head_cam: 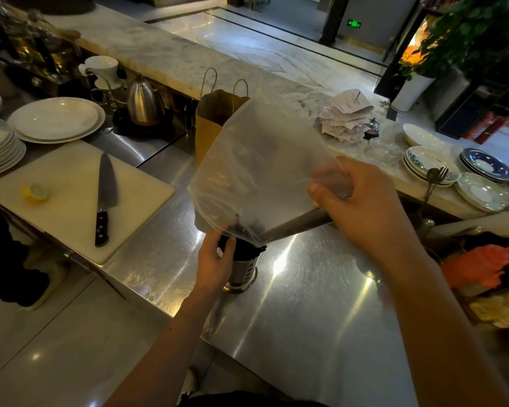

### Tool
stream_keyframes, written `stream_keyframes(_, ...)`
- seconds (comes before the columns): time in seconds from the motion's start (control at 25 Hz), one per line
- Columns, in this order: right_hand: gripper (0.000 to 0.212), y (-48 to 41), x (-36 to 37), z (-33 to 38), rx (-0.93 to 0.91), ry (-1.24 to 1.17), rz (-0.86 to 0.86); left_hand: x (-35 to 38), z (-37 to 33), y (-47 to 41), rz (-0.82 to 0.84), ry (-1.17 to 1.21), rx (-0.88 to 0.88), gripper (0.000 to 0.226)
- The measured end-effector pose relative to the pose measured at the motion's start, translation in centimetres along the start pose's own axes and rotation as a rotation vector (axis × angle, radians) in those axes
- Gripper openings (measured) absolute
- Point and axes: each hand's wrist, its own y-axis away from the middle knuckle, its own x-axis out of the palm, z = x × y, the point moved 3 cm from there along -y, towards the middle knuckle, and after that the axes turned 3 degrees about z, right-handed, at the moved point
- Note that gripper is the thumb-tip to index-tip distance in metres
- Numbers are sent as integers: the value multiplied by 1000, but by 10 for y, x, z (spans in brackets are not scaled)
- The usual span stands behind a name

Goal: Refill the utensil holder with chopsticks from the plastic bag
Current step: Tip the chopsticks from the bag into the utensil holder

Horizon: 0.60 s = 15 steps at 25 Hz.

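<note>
Utensil holder (244,268): perforated metal cup, upright on steel counter (306,312), near front edge.
Left hand (215,262): wrapped round upper side of holder, fingers curled at rim, gripping it.
Plastic bag (265,160): clear, raised above holder and tilted, lower corner at holder's mouth.
Chopsticks (297,224): dark bundle inside bag, slanting down to the left, tips at holder's mouth; whether any already inside, cannot tell.
Right hand (362,207): closed round bag and upper end of bundle, thumb on top, fingers underneath.
Cutting board (71,218): left on counter, bearing knife (105,198) and lemon half (35,193).
Paper bag (209,118): brown, upright behind plastic bag.
Plates (56,118): white, stacked far left.
</note>
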Motion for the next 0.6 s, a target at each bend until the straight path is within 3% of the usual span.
stream_keyframes(0.32,23,5,-7,2,-14,4,-26,0,-1,2,-24,14,-16,18)
stream_keyframes(0.6,25,6,-11,-2,-20,-1,-47,1,-2,-2,-19,-137,85,19)
